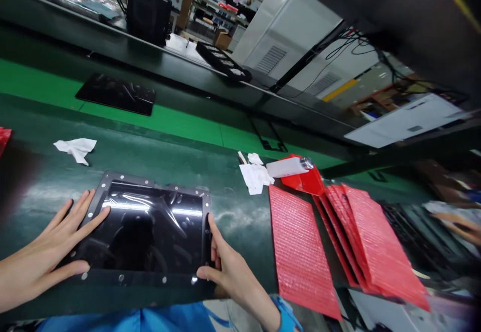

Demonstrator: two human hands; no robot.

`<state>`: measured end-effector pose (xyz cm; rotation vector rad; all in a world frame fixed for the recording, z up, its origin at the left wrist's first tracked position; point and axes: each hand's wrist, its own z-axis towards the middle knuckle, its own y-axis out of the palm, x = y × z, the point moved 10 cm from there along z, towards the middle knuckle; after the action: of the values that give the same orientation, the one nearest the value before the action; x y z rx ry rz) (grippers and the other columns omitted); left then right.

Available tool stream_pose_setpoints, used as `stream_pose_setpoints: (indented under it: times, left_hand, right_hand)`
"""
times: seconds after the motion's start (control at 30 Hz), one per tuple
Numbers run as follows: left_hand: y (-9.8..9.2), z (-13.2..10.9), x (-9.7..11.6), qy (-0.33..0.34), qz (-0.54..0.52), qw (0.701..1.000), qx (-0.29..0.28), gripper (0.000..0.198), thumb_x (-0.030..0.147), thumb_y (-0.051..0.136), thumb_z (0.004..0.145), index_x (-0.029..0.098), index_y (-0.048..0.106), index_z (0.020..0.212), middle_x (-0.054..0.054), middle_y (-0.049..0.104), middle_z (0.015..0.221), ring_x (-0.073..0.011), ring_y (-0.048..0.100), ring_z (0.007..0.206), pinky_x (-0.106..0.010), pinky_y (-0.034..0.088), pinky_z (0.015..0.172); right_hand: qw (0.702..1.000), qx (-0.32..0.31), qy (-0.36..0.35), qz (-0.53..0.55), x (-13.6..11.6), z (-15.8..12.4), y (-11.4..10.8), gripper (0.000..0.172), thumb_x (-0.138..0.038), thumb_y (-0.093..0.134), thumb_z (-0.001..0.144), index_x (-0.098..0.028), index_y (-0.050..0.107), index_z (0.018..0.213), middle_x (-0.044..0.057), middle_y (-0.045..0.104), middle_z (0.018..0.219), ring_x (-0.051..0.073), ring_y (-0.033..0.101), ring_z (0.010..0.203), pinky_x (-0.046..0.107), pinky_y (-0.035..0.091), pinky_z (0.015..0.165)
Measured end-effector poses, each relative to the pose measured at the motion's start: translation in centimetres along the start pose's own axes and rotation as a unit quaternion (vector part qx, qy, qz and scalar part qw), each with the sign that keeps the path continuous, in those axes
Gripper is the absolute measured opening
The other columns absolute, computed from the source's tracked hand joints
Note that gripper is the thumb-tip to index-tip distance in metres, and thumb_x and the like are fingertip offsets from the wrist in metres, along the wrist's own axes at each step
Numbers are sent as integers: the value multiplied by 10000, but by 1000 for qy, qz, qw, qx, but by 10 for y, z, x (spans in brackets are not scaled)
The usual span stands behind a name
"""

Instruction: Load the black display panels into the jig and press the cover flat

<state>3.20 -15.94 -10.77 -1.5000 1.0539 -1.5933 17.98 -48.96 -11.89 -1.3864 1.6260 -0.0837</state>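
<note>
A dark flat display panel [150, 231] under glossy clear film lies on the green work surface, its frame dotted with small round pale spots. Across its left edge my left hand [65, 236] lies with fingers spread, one fingertip on the film and the thumb at the lower left corner. My right hand [225, 262] grips the panel's right edge, index finger along the side and thumb at the lower right corner.
Red bubble-wrap sleeves [304, 252] lean at the right beside a white bottle [287, 167] and white wipes [256, 177]. Another wipe [77, 149] lies behind the panel. A dark panel [116, 94] rests farther back. Someone's blurred hand [460, 224] shows at far right.
</note>
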Motion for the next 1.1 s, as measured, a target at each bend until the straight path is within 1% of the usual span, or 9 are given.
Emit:
stream_pose_setpoints:
  times: [0.1,0.2,0.33,0.4,0.5,0.6,0.77,0.97,1.1]
  left_hand:
    - [0,3,6,-14,0,1000,9,705,410,513,934,340,207,1565,-33,140,1653,-407,175,1490,-647,201,1164]
    - [1,3,5,-46,-1,998,44,640,358,437,963,323,219,1564,-39,130,1657,-384,179,1495,-629,194,1176]
    - [3,5,16,-31,23,998,58,647,404,462,963,301,241,1562,-57,100,1662,-378,166,1501,-595,179,1197]
    - [-1,7,22,-36,62,994,78,676,447,495,950,302,247,1561,-69,79,1663,-376,168,1502,-587,169,1203]
    - [-9,8,30,-60,119,985,108,738,487,484,951,252,179,1580,-117,113,1654,-369,171,1504,-606,139,1200]
    - [-12,7,37,-59,158,978,127,818,531,466,947,166,111,1587,-167,197,1627,-382,153,1505,-648,99,1183]
    - [-14,2,40,-54,192,968,155,852,572,461,935,120,134,1579,-185,274,1596,-401,149,1500,-694,40,1160]
    - [-11,0,35,-67,181,970,146,852,571,481,931,124,151,1577,-179,256,1603,-402,104,1507,-702,8,1158]
    - [-13,2,30,-87,89,984,125,660,413,407,1006,197,158,1578,-125,193,1634,-331,37,1526,-650,63,1193]
  right_hand:
    - [999,-8,-17,-45,-11,5,2,1136,-160,751,743,-390,4,1567,-42,578,918,183,578,755,312,491,733]
    - [995,40,-64,-65,-18,1,3,1059,-185,723,793,-409,35,1566,-10,616,1080,193,621,851,312,518,789]
    - [973,132,-135,-134,-22,-10,-1,797,-400,621,912,-343,175,1570,69,625,1213,257,635,1077,355,536,868]
    - [957,144,-173,-184,-31,-6,-6,649,-462,525,962,-310,286,1546,76,675,1125,252,681,973,337,560,757]
    - [921,188,-212,-269,-63,12,-25,455,-431,451,1002,-259,514,1419,59,716,894,239,683,737,341,537,626]
    - [881,252,-288,-279,-119,29,-38,400,-336,466,1004,-219,555,1376,105,704,1058,270,643,983,412,530,834]
    - [869,178,-395,-241,-175,54,-5,511,-94,402,952,-172,435,1456,127,630,1247,242,550,1172,440,488,940]
    - [905,152,-393,-61,-167,70,-10,518,-37,387,868,-213,546,1328,84,658,1145,227,556,1125,464,446,978]
    - [914,125,-387,-6,-172,78,-22,521,-69,418,834,-221,534,1319,47,682,1063,187,614,1024,398,490,925]
